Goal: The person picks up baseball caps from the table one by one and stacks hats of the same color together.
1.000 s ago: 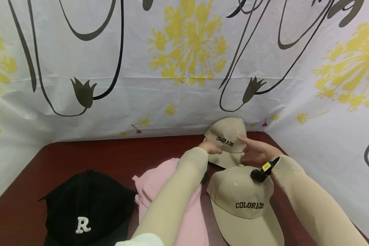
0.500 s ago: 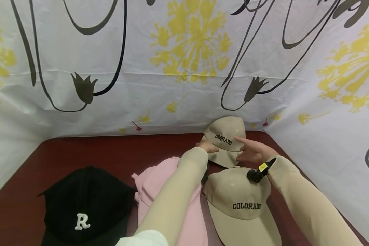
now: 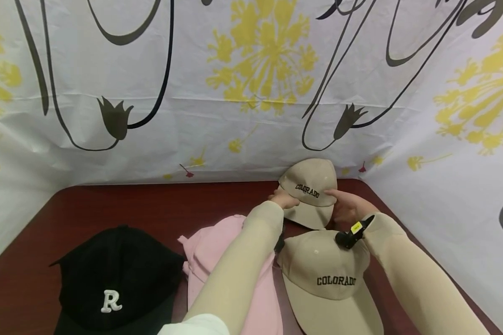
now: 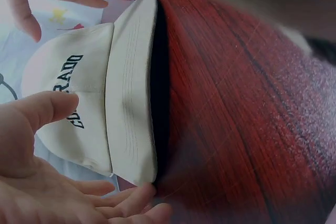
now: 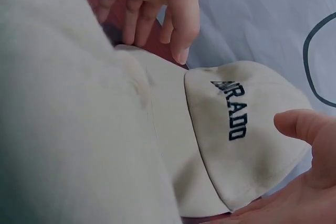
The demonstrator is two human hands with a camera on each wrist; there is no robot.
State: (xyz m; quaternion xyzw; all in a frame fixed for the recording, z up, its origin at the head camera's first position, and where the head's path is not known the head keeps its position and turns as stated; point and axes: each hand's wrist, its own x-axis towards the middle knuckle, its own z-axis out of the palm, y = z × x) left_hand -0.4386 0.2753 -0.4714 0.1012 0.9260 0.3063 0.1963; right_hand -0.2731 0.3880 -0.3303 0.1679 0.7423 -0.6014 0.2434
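At the back right of the table, a beige cap [image 3: 311,184] lettered COLORADO stands with its brim toward me. My left hand [image 3: 284,199] is at its left side; in the left wrist view the fingers [image 4: 131,200] stretch along the brim's corner and the thumb [image 4: 58,104] extends over the lettering. On the other side is my right hand [image 3: 350,205]. Its thumb [image 5: 294,123] lies over the crown in the right wrist view, its fingers along the cap's lower side and partly hidden by it. Neither hand is curled round the cap.
A second beige COLORADO cap [image 3: 327,265] sits in front, under the right wrist. Pink caps [image 3: 211,246] lie partly beneath my left forearm, and a black cap [image 3: 121,274] with a white R is at left. Patterned white cloth [image 3: 193,121] borders the dark red table [image 3: 151,204].
My right hand has moved in against the cap's right side, its fingers passing behind the cap's edge. The left hand stays at the left side. The head view has shifted slightly.
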